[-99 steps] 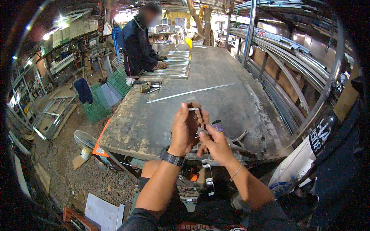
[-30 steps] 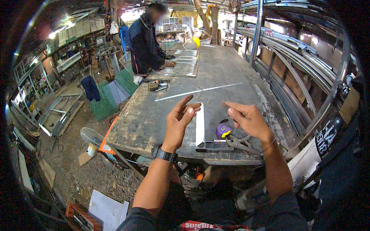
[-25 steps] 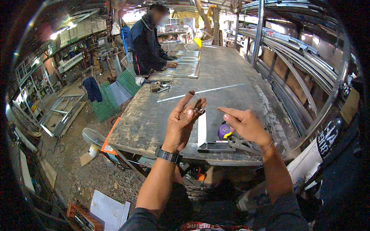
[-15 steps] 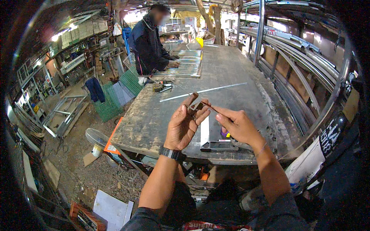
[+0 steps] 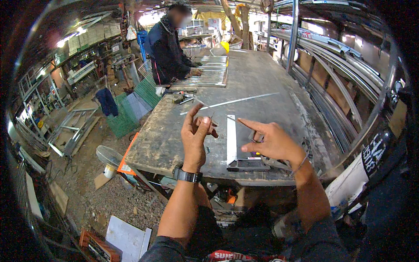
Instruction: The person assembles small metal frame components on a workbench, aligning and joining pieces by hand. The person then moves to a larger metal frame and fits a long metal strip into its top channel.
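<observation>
The left hand [image 5: 195, 135] now pinches 1 small metal piece [image 5: 212, 118] alone at its fingertips. The right hand [image 5: 270, 142] has let go (fingers spread, empty), just right, above the square [image 5: 232, 146].

The little metal piece [image 5: 212, 118] pinched in the left hand [image 5: 195, 133] is too small to make out, and the fingers cover most of it. The right hand [image 5: 269, 142] blocks part of the steel square [image 5: 231, 144] and whatever tool lies under the wrist. The co-worker [image 5: 168, 46] at the far end has a blurred face, hands half hidden by the grille [image 5: 210, 72].
</observation>
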Available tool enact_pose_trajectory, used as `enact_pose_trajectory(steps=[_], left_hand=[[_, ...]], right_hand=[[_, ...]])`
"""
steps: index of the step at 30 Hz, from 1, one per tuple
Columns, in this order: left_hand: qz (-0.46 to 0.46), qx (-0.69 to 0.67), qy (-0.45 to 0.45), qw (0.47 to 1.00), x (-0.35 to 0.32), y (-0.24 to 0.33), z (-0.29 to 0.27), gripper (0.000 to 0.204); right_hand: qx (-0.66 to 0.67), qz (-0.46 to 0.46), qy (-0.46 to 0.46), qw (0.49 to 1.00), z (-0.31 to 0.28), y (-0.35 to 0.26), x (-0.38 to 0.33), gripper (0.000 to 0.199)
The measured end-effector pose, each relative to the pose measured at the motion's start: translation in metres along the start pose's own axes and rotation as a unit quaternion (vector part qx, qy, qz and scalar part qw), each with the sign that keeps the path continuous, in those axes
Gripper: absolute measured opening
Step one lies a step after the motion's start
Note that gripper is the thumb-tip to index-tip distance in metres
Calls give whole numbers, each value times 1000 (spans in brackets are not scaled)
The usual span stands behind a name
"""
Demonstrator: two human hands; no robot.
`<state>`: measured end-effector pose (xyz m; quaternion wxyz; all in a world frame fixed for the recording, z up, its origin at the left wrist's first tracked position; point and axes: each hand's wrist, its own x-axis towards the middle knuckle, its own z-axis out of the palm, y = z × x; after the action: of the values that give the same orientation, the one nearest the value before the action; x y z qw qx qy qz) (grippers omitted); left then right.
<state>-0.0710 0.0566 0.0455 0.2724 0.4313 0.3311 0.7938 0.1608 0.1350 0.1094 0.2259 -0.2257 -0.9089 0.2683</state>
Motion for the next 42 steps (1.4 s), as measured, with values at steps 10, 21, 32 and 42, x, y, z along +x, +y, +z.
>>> enact_pose_trajectory(steps=[10,21,32,42], left_hand=[[-16,-170,-67,983,3,2,0,30],[-14,-103,-187,977,-3,20,-12,61],[86,-54,-116,988,-20,20,10,55],[102,-16,-134,986,-18,19,7,56]], right_hand=[[-114,-106,59,986,2,2,5,58],[-155,-148,89,973,-6,-15,-10,46],[-68,-137,150,977,13,-12,-15,44],[-69,-107,175,976,23,-15,-19,50]])
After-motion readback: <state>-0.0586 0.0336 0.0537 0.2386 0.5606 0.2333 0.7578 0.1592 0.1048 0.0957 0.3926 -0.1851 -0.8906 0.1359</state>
